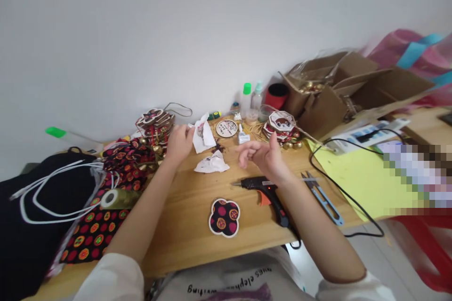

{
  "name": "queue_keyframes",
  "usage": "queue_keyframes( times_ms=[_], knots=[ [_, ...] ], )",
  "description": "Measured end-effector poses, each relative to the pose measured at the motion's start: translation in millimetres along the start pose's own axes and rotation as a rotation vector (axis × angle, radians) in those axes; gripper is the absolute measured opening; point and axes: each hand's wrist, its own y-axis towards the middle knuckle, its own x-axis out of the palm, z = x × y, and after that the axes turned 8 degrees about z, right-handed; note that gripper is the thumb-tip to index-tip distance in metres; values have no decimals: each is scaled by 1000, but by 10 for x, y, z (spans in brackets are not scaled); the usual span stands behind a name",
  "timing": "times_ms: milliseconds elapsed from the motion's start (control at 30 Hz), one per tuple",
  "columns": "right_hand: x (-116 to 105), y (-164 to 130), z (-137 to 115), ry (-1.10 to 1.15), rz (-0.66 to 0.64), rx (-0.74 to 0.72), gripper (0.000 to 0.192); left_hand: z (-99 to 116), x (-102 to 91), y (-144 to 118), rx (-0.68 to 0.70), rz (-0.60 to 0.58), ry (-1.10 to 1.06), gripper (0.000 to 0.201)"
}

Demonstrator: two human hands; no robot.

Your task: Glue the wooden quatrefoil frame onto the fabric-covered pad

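Observation:
My left hand (180, 143) is at the back of the table, its fingers closed at the left edge of a crumpled white tissue (204, 138); the fingertips are partly hidden. My right hand (264, 157) hovers empty, thumb raised and fingers loosely apart. Below it lies a black hot glue gun (259, 183) with an orange trigger and a lit red light. Another white tissue (212, 163) rests between my hands. Nearer to me is a flower-shaped piece (224, 217) with patterned dark fabric and a white rim. A round printed disc (226, 128) and a small glue bottle (243, 135) are behind.
Blue thread snips (325, 200) and a black cord (363, 211) lie right, by yellow paper (353, 178). Cardboard boxes (325, 108) stand behind. At left are patterned fabric (93, 235), white cable (52, 220), a tape roll (118, 199) and stacked ornaments (153, 120).

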Motion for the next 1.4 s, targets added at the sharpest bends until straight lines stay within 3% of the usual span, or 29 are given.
queue_keyframes(
  times_ms=[67, 167, 367, 633, 767, 900, 1000, 1100, 1200, 1300, 1400],
  knots=[
    [-9, 5, 12, 14, -11, -8, 90, 27, 98, 192, -2, -57, 47, 36],
    [-11, 18, 18, 20, -6, -5, 92, 63, 182, 363, -22, -125, 84, 39],
    [10, 32, -17, 52, 16, 28, 95, 86, 176, 437, -76, -175, 112, 39],
    [51, 13, -82, 37, 62, 67, 95, 53, 95, 351, -31, -91, 62, 26],
    [69, 12, -86, 4, 70, 72, 95, 136, -30, 277, 18, -8, 36, 43],
    [64, -14, -99, -68, 89, 27, 90, 192, -204, -28, 73, -6, 33, 54],
    [16, -40, -142, -145, 139, -84, 71, 107, -334, -421, 376, -57, 33, 49],
    [-42, -143, -236, -289, 268, -218, 41, -59, -437, -858, 617, -317, -58, 48],
    [-47, -438, -343, -451, 520, -322, 25, -223, -457, -1228, 698, -606, -71, 72],
    [2, -865, -332, -762, 697, -202, 26, -333, -370, -1440, 724, -660, -72, 91],
    [53, -1203, -140, -1080, 746, 39, 32, -389, -250, -1510, 748, -616, -123, 90]
  ],
)
